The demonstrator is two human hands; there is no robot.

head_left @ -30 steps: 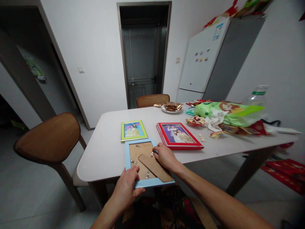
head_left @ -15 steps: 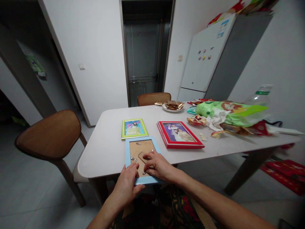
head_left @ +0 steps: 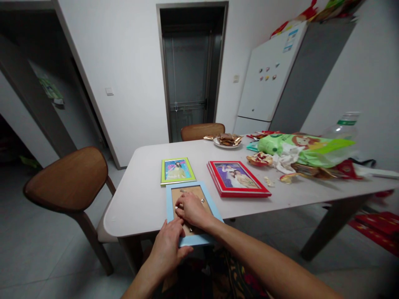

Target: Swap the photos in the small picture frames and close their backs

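A light-blue picture frame (head_left: pixel 199 240) lies face down at the table's near edge, its brown backing board (head_left: pixel 195 191) upward. My left hand (head_left: pixel 170 243) grips the lower left corner, thumb along the bottom border and fingers over the left side. Over the board, my right hand (head_left: pixel 193 209) has its fingers bent together at the small metal clip (head_left: pixel 176 207) on the left side; the fingertips are partly hidden. Other metal clips show at the top (head_left: pixel 181 191), right (head_left: pixel 203 200) and bottom of the board. The hanger wire seen earlier is covered by my right hand.
Beyond the blue frame lies a green picture frame (head_left: pixel 163 176); stacked red picture frames (head_left: pixel 245 193) are to its right. Farther back stand a plate (head_left: pixel 218 143) of wrapped snacks, an opened pomegranate (head_left: pixel 260 158), a green plastic bag (head_left: pixel 327 145) and a clear bottle (head_left: pixel 346 124). A wooden chair (head_left: pixel 68 178) is at left.
My right hand has moved from the bottom clip up and left to the left clip, covering the hanger wire. My left hand stays on the frame's corner. The view has shifted slightly.
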